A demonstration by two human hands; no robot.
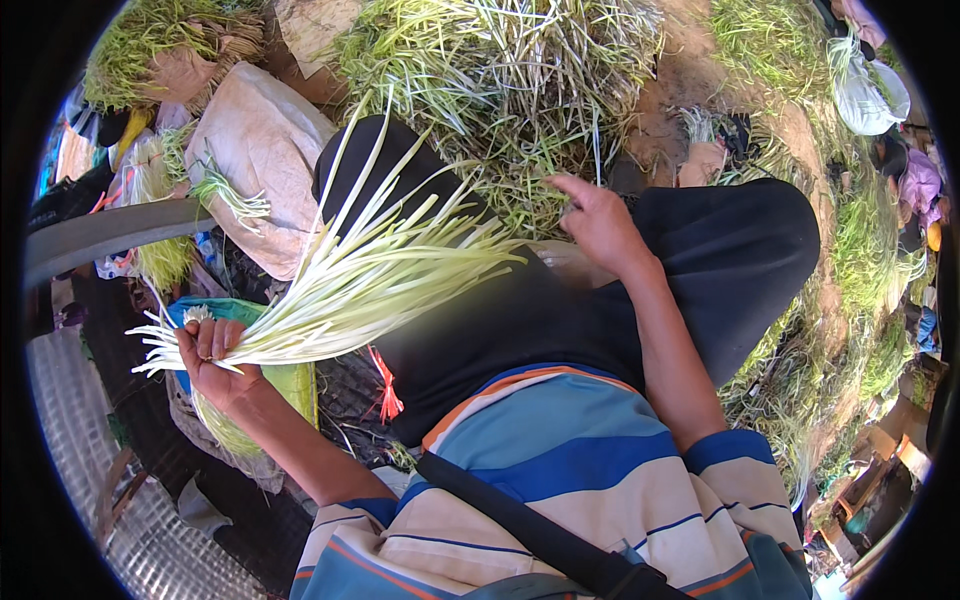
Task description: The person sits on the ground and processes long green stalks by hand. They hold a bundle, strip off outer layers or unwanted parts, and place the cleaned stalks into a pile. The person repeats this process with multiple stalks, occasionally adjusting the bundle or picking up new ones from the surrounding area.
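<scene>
My left hand [217,358] is closed around the white ends of a bunch of long pale green-yellow stalks [375,277], which look like yellow chives. Their leafy tips fan out over my left thigh. My right hand [600,221] hangs over the gap between my knees with its index finger stretched out, and no stalk shows in it; its other fingers are partly curled. In front of it lies a large heap of loose green and dry stalks [510,97]. Red plastic ties [388,386] lie beside my left hip.
A pale sack [262,157] with a few short stalks [229,196] on it lies at the left, near a curved grey bar [120,232]. Below my left hand is a green and yellow bag [296,390]. More cut greens [862,262] cover the ground at right, near a white plastic bag [870,94].
</scene>
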